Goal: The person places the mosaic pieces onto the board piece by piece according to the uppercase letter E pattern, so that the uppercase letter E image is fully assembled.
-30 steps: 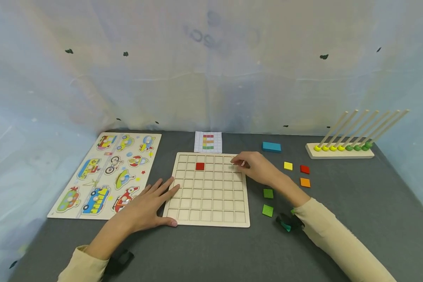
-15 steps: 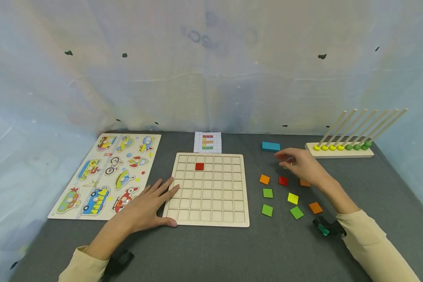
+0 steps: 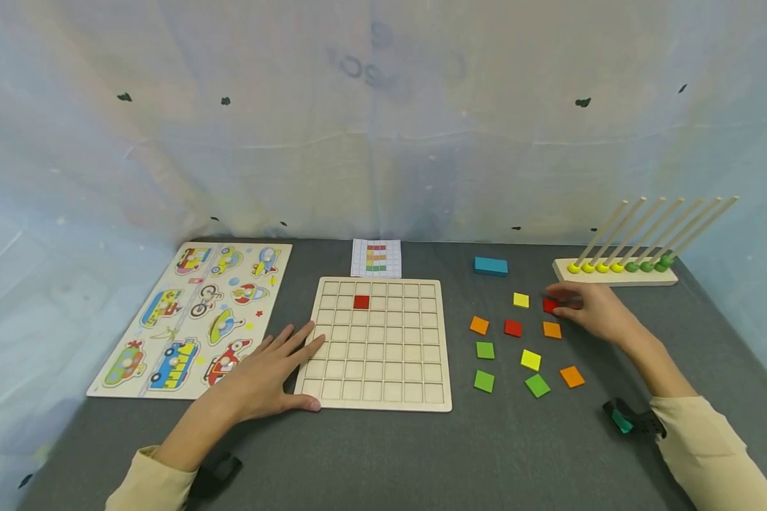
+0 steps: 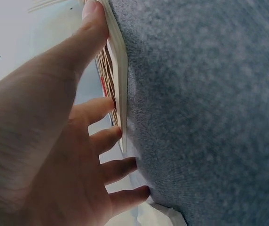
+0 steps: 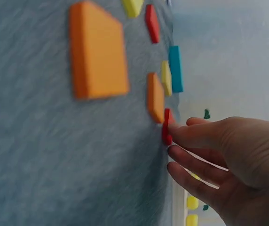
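A wooden grid board (image 3: 383,351) lies mid-table with one red tile (image 3: 361,302) in a cell of its upper rows. My left hand (image 3: 262,380) rests at the board's left edge, fingers spread and thumb by the lower corner; the left wrist view shows the thumb along the board's rim (image 4: 120,70). To the right, my right hand (image 3: 597,312) pinches another red square tile (image 3: 550,305) between thumb and fingers. In the right wrist view this red tile (image 5: 166,127) stands beside an orange tile (image 5: 155,98), with the other fingers held off to the side.
Several loose yellow, orange, red and green tiles (image 3: 484,381) lie right of the board. Behind them are a blue block (image 3: 491,266) and a peg stand with beads (image 3: 620,277). A coloured pattern card (image 3: 376,257) lies behind the board; a vehicle puzzle (image 3: 192,319) lies left.
My right hand has moved right from the board's upper right edge, past the yellow tile, to the red tile, uncovering several tiles. My left hand has stayed in place.
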